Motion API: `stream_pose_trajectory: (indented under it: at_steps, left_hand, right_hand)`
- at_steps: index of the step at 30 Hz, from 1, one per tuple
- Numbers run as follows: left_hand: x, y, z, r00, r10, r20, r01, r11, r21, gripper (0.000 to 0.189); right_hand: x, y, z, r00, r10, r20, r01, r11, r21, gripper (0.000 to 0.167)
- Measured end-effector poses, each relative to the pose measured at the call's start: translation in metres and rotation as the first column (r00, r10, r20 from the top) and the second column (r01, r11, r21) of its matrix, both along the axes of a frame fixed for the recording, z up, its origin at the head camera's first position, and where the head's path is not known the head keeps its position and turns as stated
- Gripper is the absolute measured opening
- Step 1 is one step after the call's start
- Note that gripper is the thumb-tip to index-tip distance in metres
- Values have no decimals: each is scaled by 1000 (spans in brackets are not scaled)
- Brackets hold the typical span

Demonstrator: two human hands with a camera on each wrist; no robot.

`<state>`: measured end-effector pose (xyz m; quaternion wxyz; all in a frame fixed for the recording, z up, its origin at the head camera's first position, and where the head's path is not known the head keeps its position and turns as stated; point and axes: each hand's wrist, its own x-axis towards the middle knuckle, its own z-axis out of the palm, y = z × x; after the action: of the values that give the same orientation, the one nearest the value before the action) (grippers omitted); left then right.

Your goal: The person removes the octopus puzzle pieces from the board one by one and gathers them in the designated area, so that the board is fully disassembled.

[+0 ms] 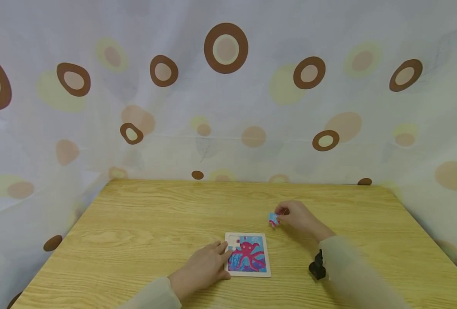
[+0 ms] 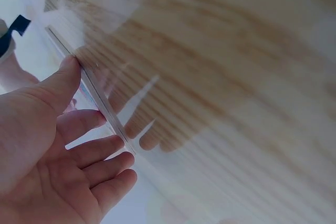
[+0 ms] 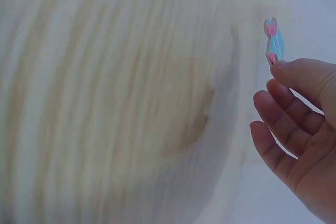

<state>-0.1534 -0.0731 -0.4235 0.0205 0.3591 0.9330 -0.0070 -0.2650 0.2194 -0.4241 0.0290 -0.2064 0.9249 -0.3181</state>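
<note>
A square jigsaw puzzle with a pink octopus on blue lies in a white frame on the table. Its upper left corner shows a bare white gap. My left hand rests at the frame's left side, fingers straight, thumb and fingertips along the edge; in the left wrist view the frame appears edge-on. Off to the upper right of the puzzle, my right hand pinches a blue and pink puzzle piece between thumb and finger, held up over the table.
The wood-grain table reaches back to a white curtain with brown, yellow and tan spots, which also hangs at both sides. A black wrist device sits by the right sleeve.
</note>
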Motion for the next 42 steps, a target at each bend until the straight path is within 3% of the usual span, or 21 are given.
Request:
stream_pose_trajectory:
  at_steps: [9, 26, 31, 35, 42]
  left_hand:
    - [1, -1, 1, 1000, -10, -12, 10, 1000, 2, 57]
    - [1, -1, 2, 1000, -11, 3, 11, 1000, -7, 56]
    - [1, -2, 1, 1000, -6, 8, 6, 1000, 4, 56]
    - [1, -2, 0, 1000, -3, 10, 3, 1000, 12, 56]
    - [1, -1, -1, 1000, -1, 5, 1, 1000, 16, 56]
  right_hand:
    - [-7, 33, -5, 999, -1, -33, 3, 999, 53, 4]
    - [-6, 37, -3, 999, 3, -33, 0, 995, 96, 9]
    - [-4, 24, 6, 999, 11, -39, -6, 991, 134, 15]
    - [3, 2, 12, 997, 62, -34, -58, 992, 114, 18]
    - [24, -40, 8, 973, 232, -14, -230, 971, 67, 22]
